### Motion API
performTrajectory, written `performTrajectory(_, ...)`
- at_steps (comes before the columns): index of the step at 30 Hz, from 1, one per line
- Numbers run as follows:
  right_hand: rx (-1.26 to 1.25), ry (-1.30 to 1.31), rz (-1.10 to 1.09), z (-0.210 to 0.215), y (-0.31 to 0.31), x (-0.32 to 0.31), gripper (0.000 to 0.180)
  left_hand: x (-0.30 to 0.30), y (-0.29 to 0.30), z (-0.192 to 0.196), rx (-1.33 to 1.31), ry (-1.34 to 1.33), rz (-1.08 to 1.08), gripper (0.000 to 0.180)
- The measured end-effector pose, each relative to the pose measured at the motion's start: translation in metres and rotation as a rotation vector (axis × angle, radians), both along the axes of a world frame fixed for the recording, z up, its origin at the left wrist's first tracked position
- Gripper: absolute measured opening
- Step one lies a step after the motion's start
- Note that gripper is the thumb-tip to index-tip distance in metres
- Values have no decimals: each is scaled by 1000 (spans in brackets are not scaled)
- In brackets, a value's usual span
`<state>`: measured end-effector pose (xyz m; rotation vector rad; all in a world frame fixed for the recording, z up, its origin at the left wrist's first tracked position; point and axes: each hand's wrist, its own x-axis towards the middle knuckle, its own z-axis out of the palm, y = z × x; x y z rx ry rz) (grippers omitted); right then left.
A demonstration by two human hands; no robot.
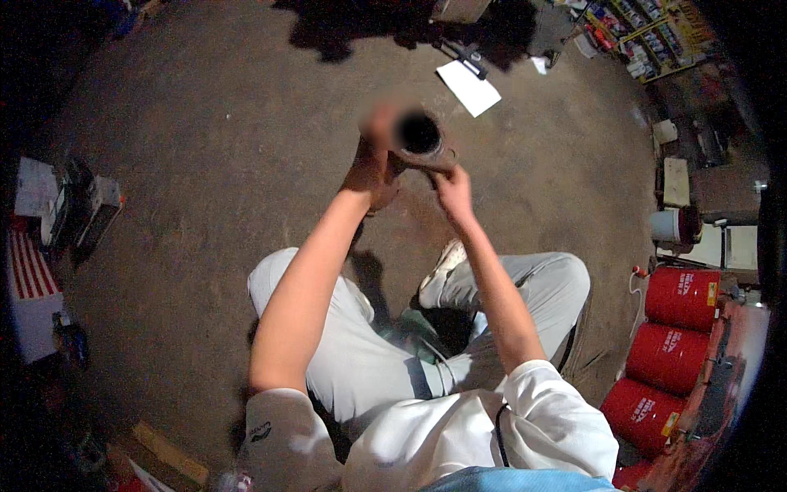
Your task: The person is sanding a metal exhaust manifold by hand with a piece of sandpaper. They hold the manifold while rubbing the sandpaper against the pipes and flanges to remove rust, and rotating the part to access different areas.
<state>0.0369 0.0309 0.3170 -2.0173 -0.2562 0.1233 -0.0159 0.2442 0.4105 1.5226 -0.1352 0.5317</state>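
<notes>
Out in front of me, above the floor, both hands hold a round part [425, 154] with a wide dark circle facing up and a greyish rim. It looks like a short pipe or cylinder; blur covers its upper left, so its exact kind is unclear. My left hand [377, 168] is closed against its left side, its fingers partly smeared. On the lower right edge, my right hand [452, 187] pinches the part near a small ring-like loop [451, 153]. The underside is hidden.
Beyond my hands a white sheet [470, 87] lies on the concrete floor [205, 164], beside a black object [463, 57]. Red drums [679, 295] line the right side, near a white bucket [665, 225]. Boxes [98, 209] stand at left; a stocked shelf [656, 41] is far right.
</notes>
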Motion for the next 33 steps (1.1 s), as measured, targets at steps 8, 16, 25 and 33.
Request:
performTrajectory(8, 492, -75, 127, 210, -9, -37, 18, -19, -63, 30, 83, -26, 210, 32)
performTrajectory(16, 168, -430, 65, 208, -11, -18, 16, -8, -72, 40, 553, -152, 80, 66)
performTrajectory(25, 316, -50, 152, 198, -39, -20, 28, -3, -84, 58, 359, 31, -206, 33)
performTrajectory(33, 26, -352, -3, 201, -44, -22, 25, 11, -105, 40, 463, -173, -39, 32)
